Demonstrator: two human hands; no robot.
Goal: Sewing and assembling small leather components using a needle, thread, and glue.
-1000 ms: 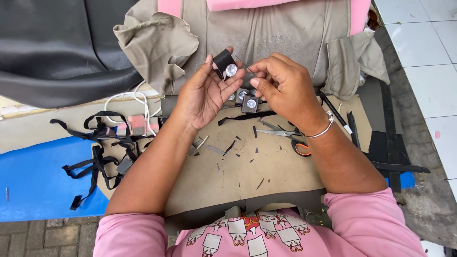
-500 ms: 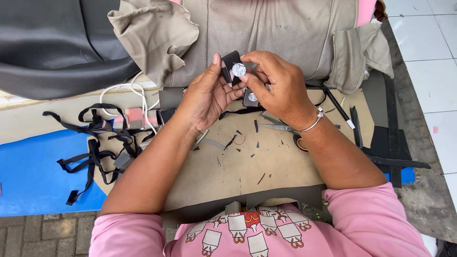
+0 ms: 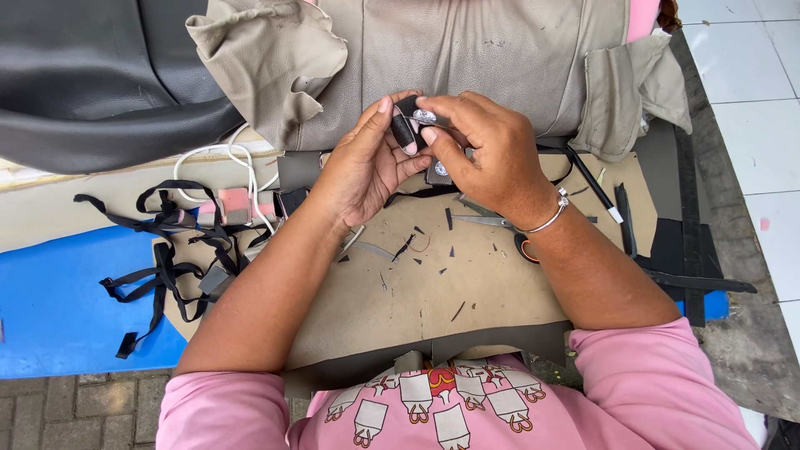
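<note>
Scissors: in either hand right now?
No, the scissors lie on the tan sheet under the right hand, which holds a small black piece.

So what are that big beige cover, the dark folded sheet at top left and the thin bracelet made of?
The big beige cover looks like leather or faux leather: matte, fine grain, stitched seams, soft folds. The dark folded sheet seems similar, smoother with a slight sheen, possibly vinyl. The thin bracelet on the right hand looks like polished silver-coloured metal, judging by its bright glint.
</note>
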